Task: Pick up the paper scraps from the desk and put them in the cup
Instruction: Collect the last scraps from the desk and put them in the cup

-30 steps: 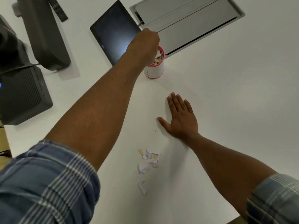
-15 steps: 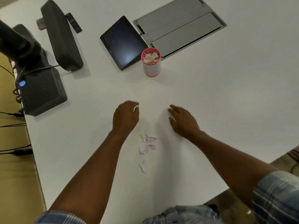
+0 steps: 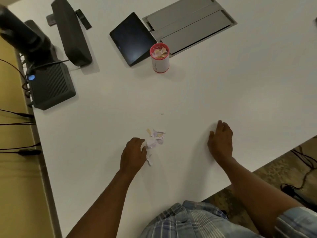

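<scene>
A small heap of white and tan paper scraps point(image 3: 155, 138) lies on the white desk point(image 3: 197, 103) near me. One more scrap point(image 3: 149, 159) lies just below it. My left hand point(image 3: 133, 152) rests beside the heap, its curled fingers touching the heap's left edge; whether it grips a scrap I cannot tell. My right hand point(image 3: 221, 140) lies flat on the desk to the right, fingers apart, holding nothing. The white cup with a pink rim point(image 3: 160, 57) stands upright further back, filled near the top with scraps.
A dark tablet point(image 3: 131, 38) lies just left of the cup, and a grey cable hatch point(image 3: 190, 23) is set in the desk behind it. Black devices point(image 3: 49, 85) and a speaker bar point(image 3: 72, 31) stand at the left edge. The desk's near edge runs diagonally at the right.
My left hand left the cup and came back to the scrap heap. My right hand slid to the right, away from the heap. The view pulled back.
</scene>
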`<state>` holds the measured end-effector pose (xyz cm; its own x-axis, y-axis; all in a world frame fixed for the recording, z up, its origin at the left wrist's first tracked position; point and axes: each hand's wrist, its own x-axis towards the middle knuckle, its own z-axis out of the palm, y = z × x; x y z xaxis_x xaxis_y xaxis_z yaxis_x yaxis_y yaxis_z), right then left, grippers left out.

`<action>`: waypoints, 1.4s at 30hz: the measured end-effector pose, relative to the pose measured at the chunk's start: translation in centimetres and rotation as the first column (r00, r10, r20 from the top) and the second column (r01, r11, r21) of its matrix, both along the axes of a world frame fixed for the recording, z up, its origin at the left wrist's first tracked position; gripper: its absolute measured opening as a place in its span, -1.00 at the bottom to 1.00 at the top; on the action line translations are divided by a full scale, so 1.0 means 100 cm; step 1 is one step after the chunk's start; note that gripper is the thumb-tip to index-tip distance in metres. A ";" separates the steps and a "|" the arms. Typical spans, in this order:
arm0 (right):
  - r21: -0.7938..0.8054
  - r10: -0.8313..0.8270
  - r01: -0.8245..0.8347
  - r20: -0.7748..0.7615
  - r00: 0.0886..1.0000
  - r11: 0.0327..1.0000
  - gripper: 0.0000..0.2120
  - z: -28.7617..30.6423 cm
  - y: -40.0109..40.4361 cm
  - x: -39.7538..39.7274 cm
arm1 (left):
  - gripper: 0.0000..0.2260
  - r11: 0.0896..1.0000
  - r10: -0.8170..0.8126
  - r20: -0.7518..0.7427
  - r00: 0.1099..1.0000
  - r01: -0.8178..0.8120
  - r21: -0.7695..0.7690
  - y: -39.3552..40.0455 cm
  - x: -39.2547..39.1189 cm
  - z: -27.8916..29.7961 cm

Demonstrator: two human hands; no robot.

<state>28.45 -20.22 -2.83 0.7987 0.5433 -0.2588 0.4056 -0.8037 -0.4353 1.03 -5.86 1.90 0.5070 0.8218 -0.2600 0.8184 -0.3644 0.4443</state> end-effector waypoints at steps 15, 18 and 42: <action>0.005 0.708 -0.714 -0.129 0.694 0.700 -0.27 0.003 0.083 -0.088 | -0.33 0.956 0.112 -0.141 0.984 -0.145 -0.256 -0.030 0.001 -0.020; 0.015 0.738 -0.744 -0.139 0.660 0.668 -0.24 0.002 0.097 -0.098 | -0.42 0.963 0.150 -0.092 0.984 -0.166 -0.213 -0.034 0.003 -0.026; 0.066 0.769 -0.768 0.013 0.639 0.637 -0.80 0.005 0.114 -0.082 | -0.91 0.996 -0.070 0.096 0.993 0.075 -0.048 0.004 0.005 -0.041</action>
<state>20.26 -8.86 -2.34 0.0827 0.9737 -0.2121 0.8581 -0.1778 -0.4817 1.56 -5.42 -2.24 0.5886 0.7690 -0.2492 0.7446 -0.3958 0.5375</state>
